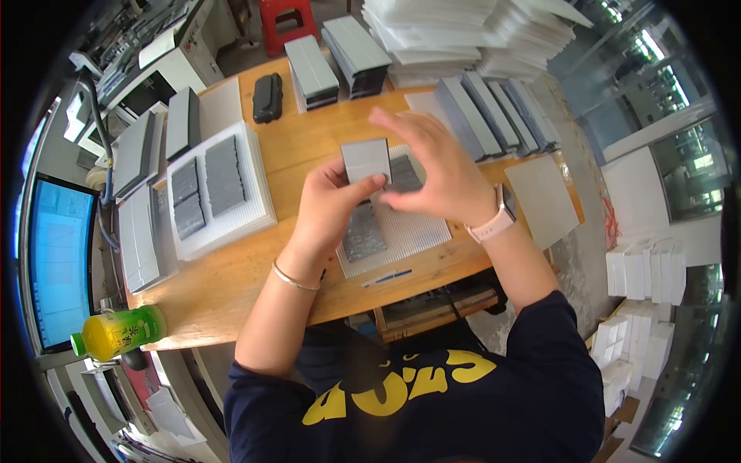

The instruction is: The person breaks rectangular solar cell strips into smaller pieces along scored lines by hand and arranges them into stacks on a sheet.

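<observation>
My left hand (327, 202) grips a small grey rectangular plate (366, 159) with a dark edge, its thumb pressed on the near face. Just to the right, my right hand (444, 170) is open, with fingers spread and nothing between them; its thumb is near the plate's lower right corner. Beneath both hands lies a white ribbed sheet (421, 235) bearing dark grey flat pieces (364, 238), partly covered by my hands. A blue pen (387, 278) rests on the wooden table (301, 158) in front of the sheet.
At left, a white sheet stack (266, 208) carries more dark pieces. Grey strip stacks (312, 68) and a black case (268, 98) stand toward the back. More grey strips (469, 116) are at right. A green-labelled bottle (120, 332) and a monitor (58, 262) are at left.
</observation>
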Demonstrator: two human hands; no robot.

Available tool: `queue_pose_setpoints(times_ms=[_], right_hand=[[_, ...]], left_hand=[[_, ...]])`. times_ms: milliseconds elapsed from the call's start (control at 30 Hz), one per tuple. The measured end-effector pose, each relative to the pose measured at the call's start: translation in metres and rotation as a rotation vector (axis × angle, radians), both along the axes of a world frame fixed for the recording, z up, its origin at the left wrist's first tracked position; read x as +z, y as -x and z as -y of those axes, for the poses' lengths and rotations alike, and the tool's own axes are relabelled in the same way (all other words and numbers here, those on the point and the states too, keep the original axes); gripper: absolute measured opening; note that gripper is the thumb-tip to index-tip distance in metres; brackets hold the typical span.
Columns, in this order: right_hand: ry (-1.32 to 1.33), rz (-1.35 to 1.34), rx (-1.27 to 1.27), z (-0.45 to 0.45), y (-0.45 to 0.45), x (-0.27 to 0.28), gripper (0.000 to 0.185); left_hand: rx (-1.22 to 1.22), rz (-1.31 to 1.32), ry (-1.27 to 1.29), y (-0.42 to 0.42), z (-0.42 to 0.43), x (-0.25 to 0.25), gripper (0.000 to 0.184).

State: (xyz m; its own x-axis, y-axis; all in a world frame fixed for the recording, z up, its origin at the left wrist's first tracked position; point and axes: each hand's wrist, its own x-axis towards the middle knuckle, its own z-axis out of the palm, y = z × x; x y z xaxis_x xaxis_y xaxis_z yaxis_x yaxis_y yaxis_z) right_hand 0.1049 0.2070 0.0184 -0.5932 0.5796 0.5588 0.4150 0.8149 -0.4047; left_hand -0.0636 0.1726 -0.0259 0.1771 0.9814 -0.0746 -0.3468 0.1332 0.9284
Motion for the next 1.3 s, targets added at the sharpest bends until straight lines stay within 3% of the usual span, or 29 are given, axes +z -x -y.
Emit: queue_pose_setpoints(times_ms=[133,233,333,633,1300], right_hand=[[0.63,-0.482,0.025,0.004,-0.006,-0.036,0.049],[1.083,-0.615,0.015,0.007,-0.01,-0.042,0.025],[1.078,-0.638,0.007,0.01,-0.008,-0.041,0.013],[1.237,-0.658,0.045,0.007,-0.013,-0.044,0.013],[1.012,-0.588,0.044,0.013,-0.017,-0.035,0.014]], left_hand=[[0.09,-0.036,-0.021,-0.002,0.0,0.003,0.018],[0.084,-0.142,-0.025,-0.002,0.0,0.003,0.019],[0.054,-0.184,-0.014,-0.002,0.001,-0.001,0.018],[0.014,-0.158,-0.029,-0.002,0.003,0.004,0.019],[0.02,-0.171,-0.14,-0.002,0.007,0.009,0.021]])
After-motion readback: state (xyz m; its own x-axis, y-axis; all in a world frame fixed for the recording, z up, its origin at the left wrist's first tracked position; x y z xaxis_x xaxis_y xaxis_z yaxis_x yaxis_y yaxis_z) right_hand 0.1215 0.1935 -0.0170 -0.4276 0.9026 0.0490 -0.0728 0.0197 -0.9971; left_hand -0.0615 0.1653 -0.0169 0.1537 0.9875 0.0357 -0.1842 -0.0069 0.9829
